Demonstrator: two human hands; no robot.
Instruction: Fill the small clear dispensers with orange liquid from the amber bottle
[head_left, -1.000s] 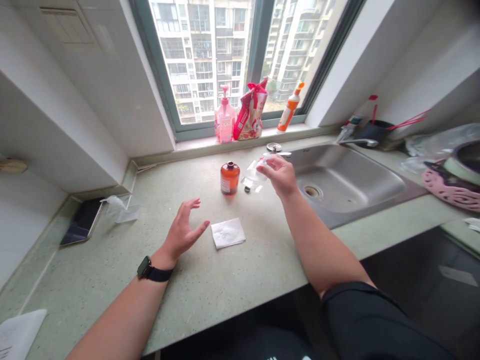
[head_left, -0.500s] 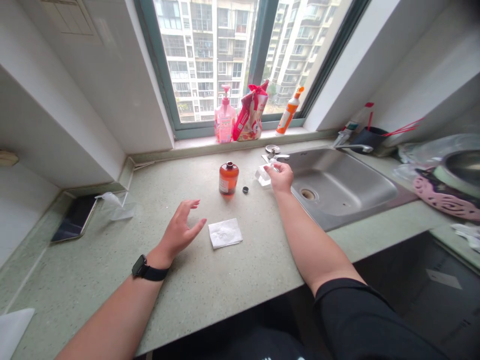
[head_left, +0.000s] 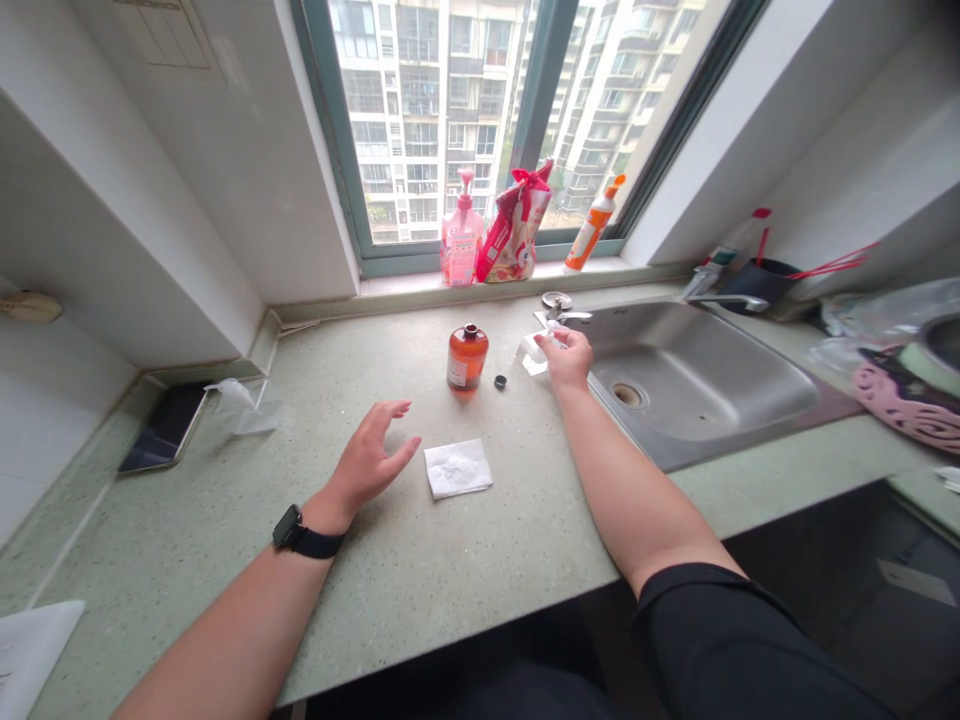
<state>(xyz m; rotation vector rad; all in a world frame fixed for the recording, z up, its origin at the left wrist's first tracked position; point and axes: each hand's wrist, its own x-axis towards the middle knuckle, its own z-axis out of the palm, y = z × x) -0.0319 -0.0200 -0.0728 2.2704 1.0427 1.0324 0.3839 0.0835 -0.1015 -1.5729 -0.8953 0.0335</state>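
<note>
My left hand (head_left: 375,455) hovers over the counter with its fingers curved apart, holding nothing. To its right lies a folded white tissue (head_left: 458,468), not touched. My right hand (head_left: 568,357) pinches the white top of a small clear, square bottle (head_left: 532,356) beside the sink; the fingers partly hide it. Between the hands, farther back, an amber bottle (head_left: 466,362) stands upright with its neck uncovered. A small black cap (head_left: 500,382) lies on the counter to the right of that bottle.
A steel sink (head_left: 720,400) with a faucet (head_left: 727,299) is at the right. On the left lie a phone (head_left: 165,430) and a clear container with a white pump head (head_left: 232,392). A pink pump bottle (head_left: 461,240), red bag (head_left: 517,230) and orange-white bottle (head_left: 592,230) line the windowsill.
The view has turned slightly left, so everything sits a little farther right. Both hands keep nearly the same pose, and the amber bottle, cap and tissue stay put.
</note>
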